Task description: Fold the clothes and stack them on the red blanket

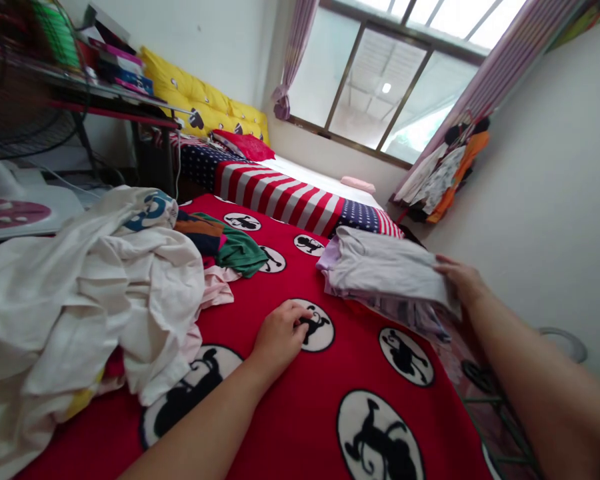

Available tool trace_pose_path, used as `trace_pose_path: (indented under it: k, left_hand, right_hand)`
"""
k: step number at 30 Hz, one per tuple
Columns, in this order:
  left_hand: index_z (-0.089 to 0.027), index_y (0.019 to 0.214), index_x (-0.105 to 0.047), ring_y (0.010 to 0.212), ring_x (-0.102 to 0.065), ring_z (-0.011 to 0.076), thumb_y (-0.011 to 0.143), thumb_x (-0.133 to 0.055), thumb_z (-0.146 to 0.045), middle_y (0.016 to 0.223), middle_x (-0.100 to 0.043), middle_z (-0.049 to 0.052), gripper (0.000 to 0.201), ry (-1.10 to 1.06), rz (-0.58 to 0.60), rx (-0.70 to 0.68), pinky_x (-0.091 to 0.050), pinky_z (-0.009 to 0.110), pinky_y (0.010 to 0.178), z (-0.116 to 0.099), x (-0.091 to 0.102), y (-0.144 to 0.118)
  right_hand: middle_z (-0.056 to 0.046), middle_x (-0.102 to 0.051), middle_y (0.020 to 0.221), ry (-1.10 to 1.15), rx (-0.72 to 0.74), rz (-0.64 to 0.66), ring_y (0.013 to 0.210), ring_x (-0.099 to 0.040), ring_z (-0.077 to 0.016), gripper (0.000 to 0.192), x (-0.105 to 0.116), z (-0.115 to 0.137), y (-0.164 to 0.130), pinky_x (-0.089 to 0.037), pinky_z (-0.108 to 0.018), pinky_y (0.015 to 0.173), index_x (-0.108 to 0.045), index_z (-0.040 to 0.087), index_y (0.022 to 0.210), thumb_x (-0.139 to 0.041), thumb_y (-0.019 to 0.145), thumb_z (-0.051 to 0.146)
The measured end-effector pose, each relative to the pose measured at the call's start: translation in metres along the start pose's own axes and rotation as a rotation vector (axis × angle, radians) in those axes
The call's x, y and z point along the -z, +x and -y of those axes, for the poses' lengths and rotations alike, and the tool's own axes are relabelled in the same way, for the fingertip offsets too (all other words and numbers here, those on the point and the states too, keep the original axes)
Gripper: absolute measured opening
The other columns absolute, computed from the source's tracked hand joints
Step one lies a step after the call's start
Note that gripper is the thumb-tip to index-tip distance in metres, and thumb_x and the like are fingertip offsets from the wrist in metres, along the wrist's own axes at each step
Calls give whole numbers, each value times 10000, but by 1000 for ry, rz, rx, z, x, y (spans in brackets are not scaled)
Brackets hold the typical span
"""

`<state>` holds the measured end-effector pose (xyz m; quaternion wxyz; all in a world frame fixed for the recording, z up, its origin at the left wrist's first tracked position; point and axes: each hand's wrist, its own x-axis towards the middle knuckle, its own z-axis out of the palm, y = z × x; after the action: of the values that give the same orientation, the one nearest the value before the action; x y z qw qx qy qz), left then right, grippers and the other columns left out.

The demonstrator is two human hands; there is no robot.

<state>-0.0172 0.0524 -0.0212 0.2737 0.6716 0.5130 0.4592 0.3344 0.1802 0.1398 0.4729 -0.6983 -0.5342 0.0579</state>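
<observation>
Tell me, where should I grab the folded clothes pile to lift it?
Probably grip the folded pile at its near right edge, coming from the right, where the right hand already rests. That edge overhangs the red blanket, so fingers can slide under the layers.

You face white walls [555, 167], a bright window [380, 93] with striped curtains [295, 53], and a yellow headboard [200, 100] beyond.

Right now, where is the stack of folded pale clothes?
In the head view, the stack of folded pale clothes lies at the right edge of the red blanket, under the right hand, near the striped flag blanket.
</observation>
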Motion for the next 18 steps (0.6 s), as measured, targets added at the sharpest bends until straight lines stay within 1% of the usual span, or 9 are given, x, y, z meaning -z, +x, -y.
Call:
trace_pose_path:
  k: [3, 4, 6, 8, 9, 11, 13, 15, 18]
  left_hand:
    - [-231, 912, -715, 779, -617, 162, 752, -600, -76, 991, -670, 30, 251, 29, 1, 7, -481, 274, 727, 1, -1, 0]
    - [-231, 913, -715, 776, -617, 161, 755, -599, -77, 990, -670, 29, 249, 35, 0, 8, -480, 271, 720, 1, -1, 1]
    - [-227, 917, -715, 770, -617, 158, 759, -595, -76, 988, -671, 29, 249, 42, 0, 8, -478, 265, 710, 1, -1, 1]
    - [-219, 916, -715, 762, -618, 155, 760, -595, -75, 985, -672, 30, 244, 44, 1, 6, -477, 263, 707, 2, -1, 2]
    - [-215, 915, -715, 757, -617, 154, 759, -596, -73, 982, -673, 30, 241, 42, 2, 3, -478, 264, 707, 2, -1, 2]
    - [-207, 911, -715, 749, -616, 149, 758, -593, -64, 974, -674, 29, 242, 29, -3, -4, -481, 263, 710, 1, 0, 2]
    - [-203, 912, -714, 751, -618, 144, 759, -589, -52, 972, -676, 30, 249, 3, -6, -16, -488, 258, 713, 1, 1, 1]
    - [-199, 914, -713, 769, -623, 142, 759, -590, -44, 977, -677, 33, 251, -29, 1, -33, -496, 250, 719, 1, 3, 0]
    - [-178, 909, -715, 763, -622, 136, 757, -593, -31, 970, -679, 42, 244, -67, 19, -49, -502, 244, 708, 1, 5, -3]
  right_hand:
    - [-230, -641, 1078, -162, -53, -18, 1040, -588, -384, 406, -6, -54, -27, -413, -489, 891, -717, 73, 999, -742, 597, 119]
    - [-229, -605, 1165, -199, -37, -24, 1129, -541, -397, 418, -10, -62, -37, -380, -503, 953, -708, 94, 1019, -739, 604, 142]
    - [-203, -511, 1330, -249, 55, -29, 1273, -433, -371, 430, -21, -64, -58, -314, -490, 1051, -675, 130, 1088, -694, 663, 190]
    - [-178, -440, 1422, -252, 198, -10, 1345, -359, -317, 429, -35, -50, -86, -264, -451, 1108, -636, 136, 1149, -626, 729, 228]
    - [-185, -426, 1436, -227, 269, 15, 1353, -354, -301, 432, -43, -39, -103, -250, -439, 1121, -621, 121, 1165, -601, 753, 250]
    - [-172, -472, 1405, -114, 326, 103, 1327, -402, -274, 406, -57, -15, -146, -261, -436, 1122, -623, 138, 1148, -568, 783, 306]
    - [-132, -518, 1371, 43, 320, 260, 1291, -454, -245, 379, -68, 8, -197, -298, -426, 1108, -625, 179, 1142, -539, 811, 343]
    - [-122, -523, 1372, 142, 267, 413, 1291, -459, -252, 408, -76, 25, -249, -320, -434, 1101, -621, 190, 1162, -565, 789, 346]
    - [-117, -479, 1424, 147, 245, 558, 1333, -414, -282, 480, -80, 39, -313, -279, -495, 1120, -596, 208, 1233, -582, 761, 297]
